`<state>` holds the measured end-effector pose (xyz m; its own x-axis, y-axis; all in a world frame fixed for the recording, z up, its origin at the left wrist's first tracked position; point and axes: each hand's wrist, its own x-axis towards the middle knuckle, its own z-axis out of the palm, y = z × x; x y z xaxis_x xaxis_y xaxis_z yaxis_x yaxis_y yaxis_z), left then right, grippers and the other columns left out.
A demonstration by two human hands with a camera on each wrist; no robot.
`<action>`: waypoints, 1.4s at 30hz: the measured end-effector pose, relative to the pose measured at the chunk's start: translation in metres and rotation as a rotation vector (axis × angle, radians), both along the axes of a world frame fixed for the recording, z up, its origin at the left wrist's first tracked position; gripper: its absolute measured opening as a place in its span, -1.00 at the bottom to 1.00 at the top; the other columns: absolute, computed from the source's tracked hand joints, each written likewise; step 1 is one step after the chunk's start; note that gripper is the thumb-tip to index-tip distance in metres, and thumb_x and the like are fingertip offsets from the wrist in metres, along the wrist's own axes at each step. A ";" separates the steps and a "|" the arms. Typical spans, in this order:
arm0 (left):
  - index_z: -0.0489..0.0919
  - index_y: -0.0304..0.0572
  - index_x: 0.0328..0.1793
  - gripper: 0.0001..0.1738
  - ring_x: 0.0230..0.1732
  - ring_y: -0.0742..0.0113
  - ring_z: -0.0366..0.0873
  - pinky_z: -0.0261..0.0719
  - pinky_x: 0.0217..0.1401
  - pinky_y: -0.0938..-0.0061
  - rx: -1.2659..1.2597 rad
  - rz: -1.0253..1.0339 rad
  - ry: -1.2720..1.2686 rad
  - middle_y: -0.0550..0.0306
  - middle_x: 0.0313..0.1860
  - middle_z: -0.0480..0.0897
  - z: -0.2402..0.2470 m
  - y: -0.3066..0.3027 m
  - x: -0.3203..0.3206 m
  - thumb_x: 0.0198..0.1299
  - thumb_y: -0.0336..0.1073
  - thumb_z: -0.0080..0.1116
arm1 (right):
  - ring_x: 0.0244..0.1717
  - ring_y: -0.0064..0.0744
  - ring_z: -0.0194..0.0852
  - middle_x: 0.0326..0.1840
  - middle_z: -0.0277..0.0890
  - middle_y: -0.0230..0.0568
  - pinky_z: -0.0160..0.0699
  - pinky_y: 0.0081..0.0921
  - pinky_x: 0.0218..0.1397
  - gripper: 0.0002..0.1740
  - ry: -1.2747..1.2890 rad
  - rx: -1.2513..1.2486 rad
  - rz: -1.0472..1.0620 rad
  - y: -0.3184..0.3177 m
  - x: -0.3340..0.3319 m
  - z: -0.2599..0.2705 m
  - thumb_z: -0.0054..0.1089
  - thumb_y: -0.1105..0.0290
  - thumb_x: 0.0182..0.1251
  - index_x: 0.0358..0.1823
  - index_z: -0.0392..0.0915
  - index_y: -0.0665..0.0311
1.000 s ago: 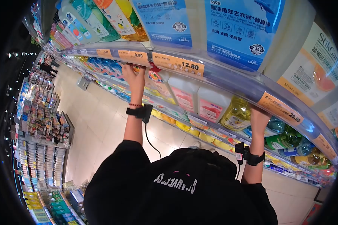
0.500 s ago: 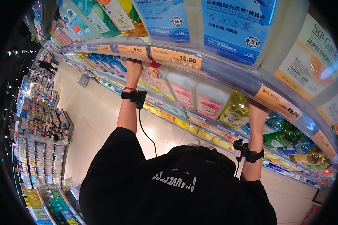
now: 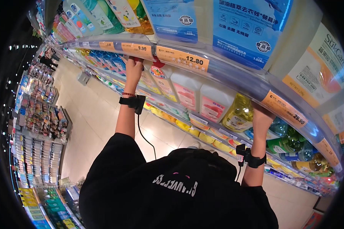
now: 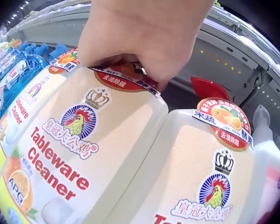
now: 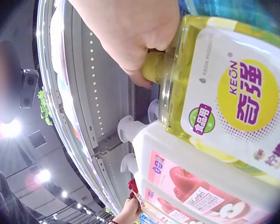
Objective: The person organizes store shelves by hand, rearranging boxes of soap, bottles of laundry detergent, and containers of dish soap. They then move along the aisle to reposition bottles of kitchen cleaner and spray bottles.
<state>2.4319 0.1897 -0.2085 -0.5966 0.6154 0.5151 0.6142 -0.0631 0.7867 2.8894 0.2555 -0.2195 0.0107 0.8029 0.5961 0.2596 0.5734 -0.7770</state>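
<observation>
In the left wrist view my left hand (image 4: 144, 37) comes down over the top of a white bottle of tableware cleaner (image 4: 98, 126) with a rooster label. Its fingers curl round the bottle's neck, which they mostly hide. A matching bottle (image 4: 210, 163) with a red cap stands close on the right. Under the price strip in the head view, the left hand (image 3: 133, 70) is partly covered by the shelf edge. My right hand (image 5: 135, 32) grips the yellow neck of a clear bottle of yellow dish soap (image 5: 177, 107). That bottle (image 3: 239, 112) stands on the lower shelf.
The upper shelf's edge (image 3: 233, 80) with price tags runs just above both hands. Large blue-labelled jugs (image 3: 244, 34) stand on it. White pink-labelled jugs (image 3: 214, 103) stand between the hands, and green bottles (image 3: 290, 141) lie right of the right hand.
My left hand has shifted left and further under the shelf edge, its wrist now closer to the shelf. The right hand stays at the yellow bottle's neck.
</observation>
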 end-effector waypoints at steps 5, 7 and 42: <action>0.51 -0.33 -0.01 -0.64 -0.50 0.44 0.45 0.37 -0.44 0.48 0.034 0.076 -0.053 0.14 -0.47 0.56 -0.004 -0.002 0.009 0.20 -0.19 0.18 | 0.11 -0.30 0.43 0.10 0.48 -0.12 0.26 -0.36 0.29 -0.39 0.066 -0.131 -0.029 -0.005 -0.004 0.002 0.45 0.50 0.02 0.13 0.40 0.40; 0.51 -0.34 0.03 -0.61 -0.40 0.44 0.46 0.38 -0.36 0.48 0.028 0.112 -0.011 0.11 -0.39 0.57 -0.024 0.001 -0.010 0.20 -0.18 0.18 | 0.14 -0.31 0.42 0.14 0.47 -0.13 0.25 -0.36 0.32 -0.35 -0.022 -0.229 -0.077 -0.005 -0.005 0.015 0.46 0.48 0.02 0.17 0.37 0.39; 0.59 -0.29 -0.41 -0.84 -0.64 0.18 0.57 0.47 -0.50 0.43 0.054 -0.238 0.010 0.01 -0.63 0.60 0.008 0.022 -0.088 0.09 -0.32 0.18 | -0.05 -0.44 0.51 -0.01 0.60 -0.16 0.42 -0.50 0.12 -0.57 -0.007 0.212 -0.558 0.010 0.001 -0.012 0.36 0.51 0.09 0.01 0.52 0.50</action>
